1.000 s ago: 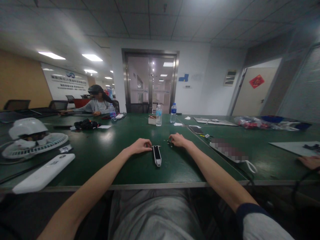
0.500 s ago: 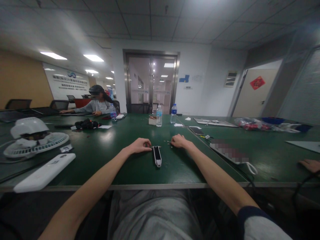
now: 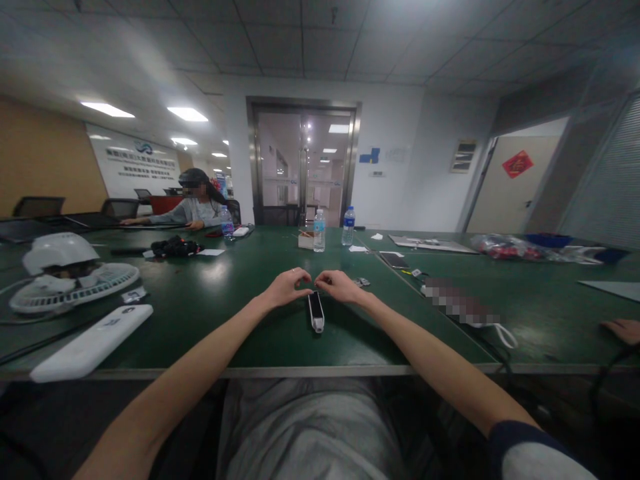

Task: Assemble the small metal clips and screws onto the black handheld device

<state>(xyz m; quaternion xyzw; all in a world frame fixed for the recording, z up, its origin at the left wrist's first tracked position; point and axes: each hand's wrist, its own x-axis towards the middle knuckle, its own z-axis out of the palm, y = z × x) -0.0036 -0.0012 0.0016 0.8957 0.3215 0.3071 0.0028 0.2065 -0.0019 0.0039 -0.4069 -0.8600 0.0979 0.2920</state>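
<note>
Head view: left hand (image 3: 285,288) and right hand (image 3: 340,285), fingers pinched narrow, meet just beyond the slim device (image 3: 315,311).

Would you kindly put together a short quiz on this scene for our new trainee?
1. True or false: the left hand and right hand lie far apart on the table.
2. Where do the fingertips of the two hands meet? A) at the fan B) at the far end of the black device C) at the door
3. How many bottles stand close together straight beyond the hands?
Key: 1 false; 2 B; 3 two.
</note>
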